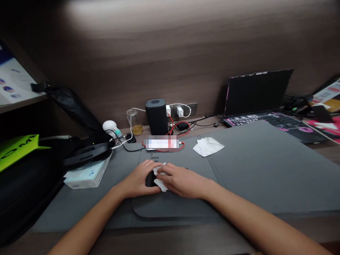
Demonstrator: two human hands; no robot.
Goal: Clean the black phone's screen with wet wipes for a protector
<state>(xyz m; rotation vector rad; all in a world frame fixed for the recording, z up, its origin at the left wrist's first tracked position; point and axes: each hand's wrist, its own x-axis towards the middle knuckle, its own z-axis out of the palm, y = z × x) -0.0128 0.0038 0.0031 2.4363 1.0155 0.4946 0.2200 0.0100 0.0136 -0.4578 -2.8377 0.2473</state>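
Note:
My left hand (138, 179) is curled around a small flat black object (149, 179), thumb on its near side and fingers over its far side. What kind of object it is cannot be made out, as both hands cover much of it. Pressed on its right part is a crumpled white tissue (162, 185) under the bent fingers of my right hand (179, 180). Both hands rest low over the grey desk mat (247, 170). A second white tissue (208, 146) lies loosely spread on the mat, beyond my right hand.
Beyond my hands stand a black speaker (156, 118), a glass jar (135, 122) and chargers with red and white cables (180, 112). An open laptop (259, 95) sits at the back right. At left are a tissue pack (87, 175) and a black bag (23, 187).

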